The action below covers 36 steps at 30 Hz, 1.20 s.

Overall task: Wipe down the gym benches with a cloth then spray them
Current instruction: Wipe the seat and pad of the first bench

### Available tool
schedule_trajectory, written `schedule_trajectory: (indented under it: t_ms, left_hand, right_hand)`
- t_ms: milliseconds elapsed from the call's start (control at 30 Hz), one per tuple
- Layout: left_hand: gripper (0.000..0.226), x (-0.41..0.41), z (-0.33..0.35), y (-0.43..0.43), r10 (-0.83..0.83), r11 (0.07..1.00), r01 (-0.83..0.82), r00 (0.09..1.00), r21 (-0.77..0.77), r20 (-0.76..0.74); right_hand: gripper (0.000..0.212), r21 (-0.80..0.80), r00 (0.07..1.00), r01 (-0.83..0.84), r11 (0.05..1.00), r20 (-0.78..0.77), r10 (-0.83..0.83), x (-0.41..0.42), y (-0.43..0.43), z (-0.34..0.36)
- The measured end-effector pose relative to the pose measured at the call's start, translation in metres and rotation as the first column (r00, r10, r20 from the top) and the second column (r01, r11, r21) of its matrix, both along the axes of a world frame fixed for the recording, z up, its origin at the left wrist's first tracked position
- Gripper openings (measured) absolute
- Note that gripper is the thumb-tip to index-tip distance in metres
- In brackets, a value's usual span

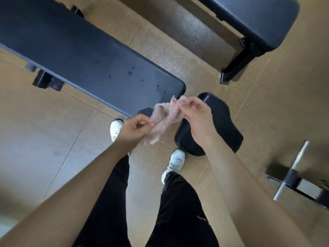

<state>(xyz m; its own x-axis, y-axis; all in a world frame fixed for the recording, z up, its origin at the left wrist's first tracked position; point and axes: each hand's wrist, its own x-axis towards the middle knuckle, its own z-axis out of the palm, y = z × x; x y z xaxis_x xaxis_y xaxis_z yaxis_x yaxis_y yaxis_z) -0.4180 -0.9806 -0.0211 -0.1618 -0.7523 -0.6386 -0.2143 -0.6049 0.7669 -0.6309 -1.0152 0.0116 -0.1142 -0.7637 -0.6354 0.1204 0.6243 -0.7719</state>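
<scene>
in the head view, a pale pink cloth [165,120] is held in the air between both hands, over the floor [53,132] and just off the end of the long dark bench [80,50]. the left grip [135,129] is pinched on the cloth's lower edge, thumb against forefinger. the right grip [194,116] is pinched on its upper edge, with the fingertips curled over the fabric. the cloth is bunched, and its long axis is laid from lower left to upper right, from one grip to the other.

the bench pad is found ahead and to the left of both grips, with its long axis stretched away to the upper left. dark drops [131,72] are seen near its end edge. the right grip's fingertips are placed just beside the end corner; the left grip is just below the near long edge. a wipe is judged best begun at that corner and carried along the pad. a second bench [258,16] is seen well apart at the upper right.
</scene>
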Motion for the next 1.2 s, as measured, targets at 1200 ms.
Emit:
schedule_trajectory:
  t_ms: [1200]
  left_hand:
    - [0.056,0.076,-0.128,-0.047,-0.181,0.864,0.475,0.604,-0.168,0.776]
  right_hand:
    - [0.072,0.251,0.043,-0.701,0.667,-0.919,0.392,0.031,-0.051,-0.181]
